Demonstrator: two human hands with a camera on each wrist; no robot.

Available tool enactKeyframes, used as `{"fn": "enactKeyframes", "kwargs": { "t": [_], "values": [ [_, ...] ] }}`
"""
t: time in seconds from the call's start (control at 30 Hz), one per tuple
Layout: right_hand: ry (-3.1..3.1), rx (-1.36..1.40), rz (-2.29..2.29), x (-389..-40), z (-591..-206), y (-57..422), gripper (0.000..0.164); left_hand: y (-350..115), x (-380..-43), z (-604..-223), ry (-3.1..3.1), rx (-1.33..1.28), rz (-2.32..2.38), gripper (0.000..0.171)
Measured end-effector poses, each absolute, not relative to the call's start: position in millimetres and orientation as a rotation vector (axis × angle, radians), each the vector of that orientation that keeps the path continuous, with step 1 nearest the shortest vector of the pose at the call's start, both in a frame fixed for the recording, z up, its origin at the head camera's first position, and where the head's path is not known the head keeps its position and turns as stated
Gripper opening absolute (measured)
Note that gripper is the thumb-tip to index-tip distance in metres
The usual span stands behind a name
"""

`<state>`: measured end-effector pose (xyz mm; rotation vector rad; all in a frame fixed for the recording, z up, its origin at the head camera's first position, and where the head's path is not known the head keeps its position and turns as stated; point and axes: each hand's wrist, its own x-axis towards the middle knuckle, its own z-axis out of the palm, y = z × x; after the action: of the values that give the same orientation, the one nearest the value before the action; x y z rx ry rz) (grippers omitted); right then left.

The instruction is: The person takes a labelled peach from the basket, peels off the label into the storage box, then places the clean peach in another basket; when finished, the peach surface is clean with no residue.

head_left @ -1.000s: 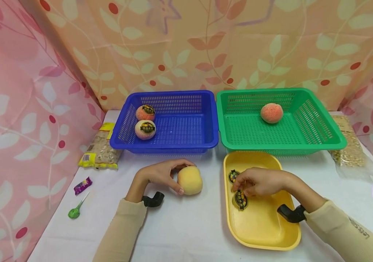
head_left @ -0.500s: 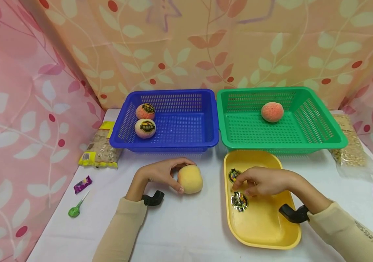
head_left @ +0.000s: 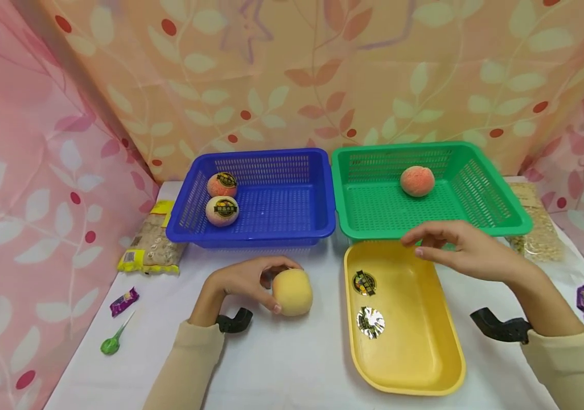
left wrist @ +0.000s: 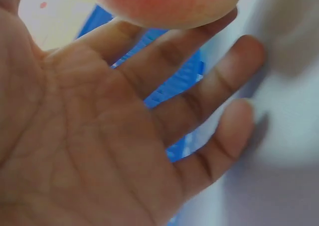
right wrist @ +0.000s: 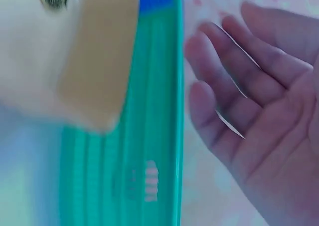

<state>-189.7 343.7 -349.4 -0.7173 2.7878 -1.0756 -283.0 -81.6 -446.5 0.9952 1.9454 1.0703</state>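
My left hand point(head_left: 243, 282) holds one yellow peach point(head_left: 293, 292) with curved fingers, in front of one blue basket point(head_left: 276, 208) with two stickered peaches point(head_left: 222, 211). My right hand point(head_left: 468, 250), fingers half bent, holds nothing near one yellow tray point(head_left: 404, 341) with two stickers point(head_left: 364, 282); one green basket point(head_left: 374, 205) contains one pink peach point(head_left: 417, 181).

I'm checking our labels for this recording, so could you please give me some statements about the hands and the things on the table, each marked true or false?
1. The left hand holds the yellow fruit. True.
2. The right hand is squeezing a fruit. False: it holds nothing.
3. The yellow tray contains two round stickers. True.
4. The green basket contains three fruits. False: it contains one pink fruit.
5. The blue basket contains two labelled fruits. True.
6. The lollipop lies right of the yellow tray. False: it lies near the table's left edge.
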Motion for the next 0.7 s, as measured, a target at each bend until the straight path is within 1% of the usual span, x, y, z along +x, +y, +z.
{"fn": "enactKeyframes", "kwargs": {
  "t": [0.07,0.17,0.3,0.47,0.6,0.7],
  "values": [
    [2.941,-0.597,-1.11,-188,-348,360,0.024,-83,-281,-441,1.926,1.016,1.058,0.075],
    [3.103,-0.324,-1.186,-189,-350,389,0.028,-84,-277,-430,1.916,1.056,1.047,0.074],
    [3.237,-0.067,-1.194,-194,-363,429,0.047,-84,-272,-412,1.925,1.143,1.056,0.074],
    [3.329,-0.004,-1.043,-203,-383,462,0.071,-82,-271,-386,1.898,1.255,1.13,0.073],
    [3.349,0.078,-0.901,-209,-396,473,0.083,-75,-275,-367,1.911,1.293,1.158,0.073],
    [3.338,0.116,-0.813,-211,-403,474,0.088,-68,-280,-354,1.935,1.301,1.171,0.074]
  ]
}}
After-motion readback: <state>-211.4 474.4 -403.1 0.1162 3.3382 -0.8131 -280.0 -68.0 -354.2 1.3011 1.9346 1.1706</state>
